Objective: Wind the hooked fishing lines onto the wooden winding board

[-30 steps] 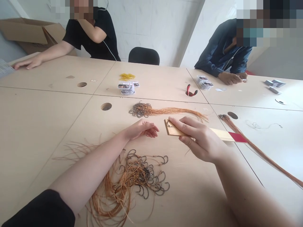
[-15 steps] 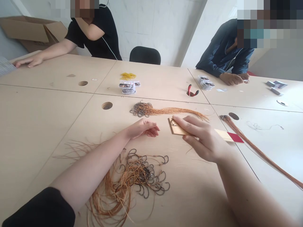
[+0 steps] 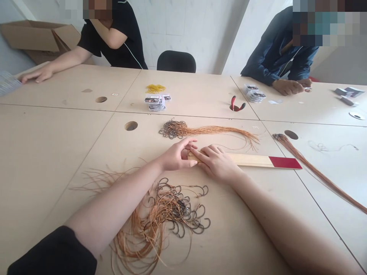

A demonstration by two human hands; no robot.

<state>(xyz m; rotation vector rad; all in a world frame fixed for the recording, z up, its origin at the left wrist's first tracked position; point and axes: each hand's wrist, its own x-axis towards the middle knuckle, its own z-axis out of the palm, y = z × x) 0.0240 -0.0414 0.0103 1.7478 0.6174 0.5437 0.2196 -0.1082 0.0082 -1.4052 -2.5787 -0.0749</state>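
A long flat wooden board with a dark red end lies across the table in front of me. My right hand is closed over its left part, fingers pointing left along the top. At the board's left tip, my left hand curls its thumb and fingers around the end. A hook seen there earlier is now hidden by my fingers. Nearer to me, below my left forearm, lies a loose tangle of dark fish hooks tied to orange-brown lines. Just beyond my hands is a neater bundle of hooked lines.
Another line bundle runs along the right. Red-handled pliers stand in a table hole. Stacked small packets and yellow pieces lie further back. Two people sit opposite, one's hands near more packets.
My right hand has moved left and brought the wooden board's end to my left hand. The left hand has shifted slightly right, and its fingers now meet the board. More of the board shows.
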